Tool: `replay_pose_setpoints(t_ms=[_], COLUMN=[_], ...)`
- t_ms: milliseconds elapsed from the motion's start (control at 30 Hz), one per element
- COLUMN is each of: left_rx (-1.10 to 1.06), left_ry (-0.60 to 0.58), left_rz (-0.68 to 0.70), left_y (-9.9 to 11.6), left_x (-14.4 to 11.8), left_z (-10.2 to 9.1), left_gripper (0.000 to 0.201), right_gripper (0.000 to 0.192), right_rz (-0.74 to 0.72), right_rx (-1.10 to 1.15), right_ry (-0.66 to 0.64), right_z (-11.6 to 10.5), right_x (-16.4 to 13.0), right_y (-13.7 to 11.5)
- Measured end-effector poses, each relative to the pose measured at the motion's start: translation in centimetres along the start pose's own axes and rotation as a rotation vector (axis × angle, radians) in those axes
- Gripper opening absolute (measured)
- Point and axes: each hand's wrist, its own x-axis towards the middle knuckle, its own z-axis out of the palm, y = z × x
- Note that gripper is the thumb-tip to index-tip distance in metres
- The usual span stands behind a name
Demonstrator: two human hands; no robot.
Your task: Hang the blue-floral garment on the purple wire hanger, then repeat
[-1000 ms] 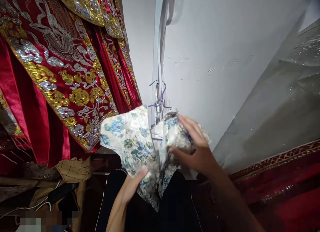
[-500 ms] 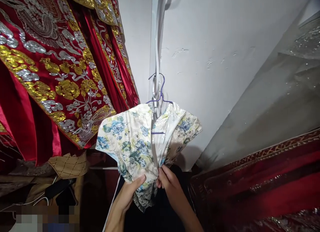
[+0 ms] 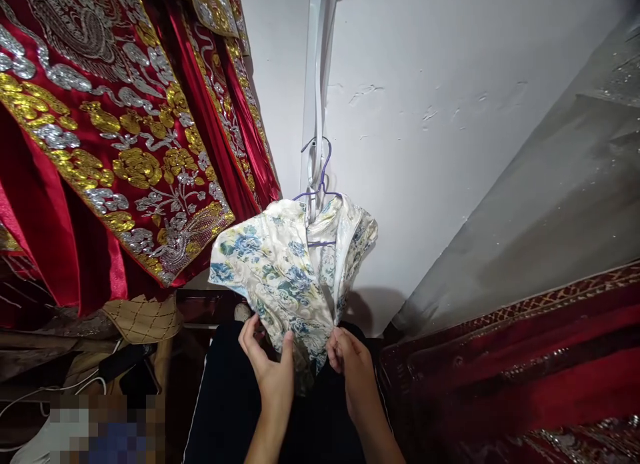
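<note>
Head view: a small floral garment (image 3: 290,277), cream with blue and green flowers, hangs on a purple wire hanger (image 3: 320,184) hooked to a pale strap or rail running down the white wall (image 3: 440,151). Its lower edge is gathered between both hands. The left hand (image 3: 270,364) pinches the fabric at the hem, thumb in front and fingers curled behind, closed on the cloth. The right hand (image 3: 350,361) sits just beside it on the hem's right side, fingertips drawn together on the edge of the fabric, closed on it too. Below the hands lies a dark garment (image 3: 230,411) with a thin white stripe. To the left hangs a red embroidered robe (image 3: 115,151), heavy with gold and silver thread, near the floral piece but not touching it. A red patterned cloth (image 3: 525,371) fills the lower right corner.

The work in hand appears to be drawing the hem straight on the hanger. Doing it well probably means an even downward pull from both hands, with the hook kept seated, since a sideways tug could slip the satin off the wire shoulders.
</note>
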Motion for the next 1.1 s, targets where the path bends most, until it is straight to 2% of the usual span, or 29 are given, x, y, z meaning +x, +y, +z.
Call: replay_pose_setpoints(t_ms=[33, 67, 133, 167, 200, 333, 533, 633, 767, 867, 933, 1000, 1100], left_rx=[0.066, 0.107, 0.099, 0.070, 0.041, 0.025, 0.102, 0.140, 0.197, 0.270, 0.322, 0.356, 0.342], left_ry=[-0.006, -0.081, -0.328, -0.420, -0.463, -0.483, -0.566, -0.622, -0.722, -0.838, -0.885, -0.951, -1.054], left_rz=[0.112, 0.177, 0.195, 0.174, 0.149, 0.136, 0.152, 0.156, 0.194, 0.240, 0.272, 0.299, 0.353], left_y=[-0.3, -0.4, -0.5, -0.5, -0.5, -0.5, -0.5, -0.8, -1.3, -1.2, -0.9, -0.1, 2.3], left_x=[-0.4, -0.8, -1.6, -1.9, -2.2, -2.1, -1.7, -2.1, -2.8, -2.5, -1.5, 0.0, 3.0], left_z=[0.2, 0.3, 0.6, 0.7, 0.8, 0.6, -0.1, -0.3, -0.5, -0.9, -1.0, -0.9, -0.3], left_gripper=[0.062, 0.050, 0.027, 0.021, 0.019, 0.015, 0.015, 0.018, 0.019, 0.019, 0.019, 0.016, 0.007], right_gripper=[0.039, 0.038, 0.036, 0.035, 0.033, 0.022, 0.025, 0.029, 0.031, 0.025, 0.022, 0.021, 0.020], right_rz=[0.010, 0.015, 0.003, -0.005, -0.008, 0.019, 0.017, -0.026, -0.173, -0.242, -0.299, -0.354, -0.424], right_rx=[-0.024, -0.055, -0.120, -0.147, -0.166, -0.172, -0.154, -0.095, 0.038, 0.168, 0.209, 0.176, 0.046], right_ry=[-0.046, -0.094, -0.185, -0.221, -0.251, -0.308, -0.231, -0.178, -0.050, -0.103, -0.120, -0.141, -0.178], right_z=[0.1, 0.3, 0.6, 0.8, 0.9, 1.1, 1.0, 1.0, 1.7, 2.9, 3.7, 4.4, 4.8], right_x=[0.0, 0.0, -0.2, -0.3, -0.5, -0.9, -0.8, 0.3, 3.3, 5.4, 6.2, 6.3, 6.0], right_y=[-0.1, -0.1, -0.3, -0.3, -0.3, -0.3, -1.6, -4.2, -10.2, -15.4, -17.9, -19.1, -18.6])
